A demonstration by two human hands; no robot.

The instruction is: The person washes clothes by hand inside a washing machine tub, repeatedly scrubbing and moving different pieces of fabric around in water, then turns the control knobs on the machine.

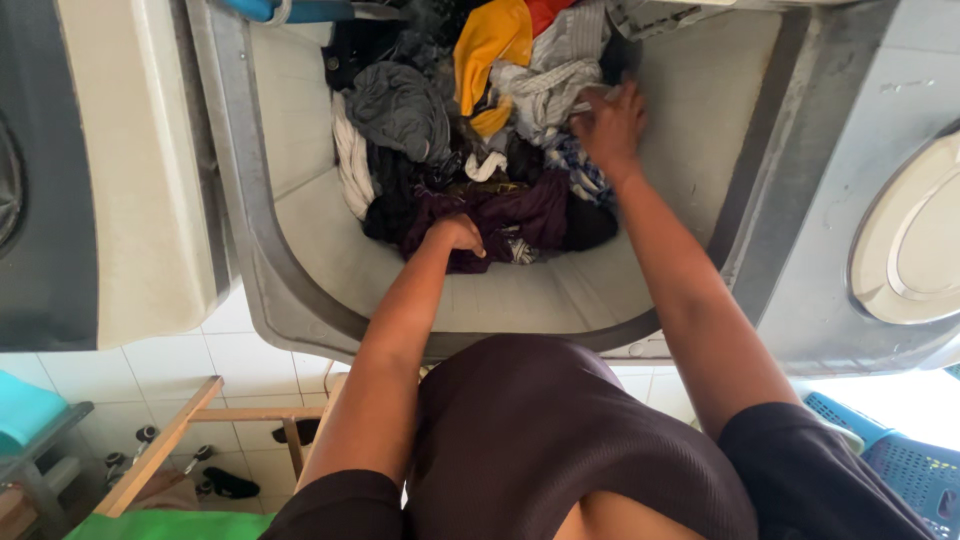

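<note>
I lean over an open top-loading washing machine point(300, 290) whose tub holds a heap of mixed clothes. My left hand point(457, 235) is closed on a dark purple garment point(520, 212) at the near side of the heap. Farther in, my right hand point(608, 127) presses down with fingers gripping a grey striped cloth point(545, 92), just above a blue checked cloth point(580, 175). A yellow garment point(490, 45), a grey top point(400, 110) and black items lie around them.
Another machine's pale lid point(140, 170) stands to the left, a round white lid point(915, 240) to the right. Below are a tiled floor, a wooden frame point(165, 445), a blue laundry basket point(905, 465) and a turquoise object point(25, 410).
</note>
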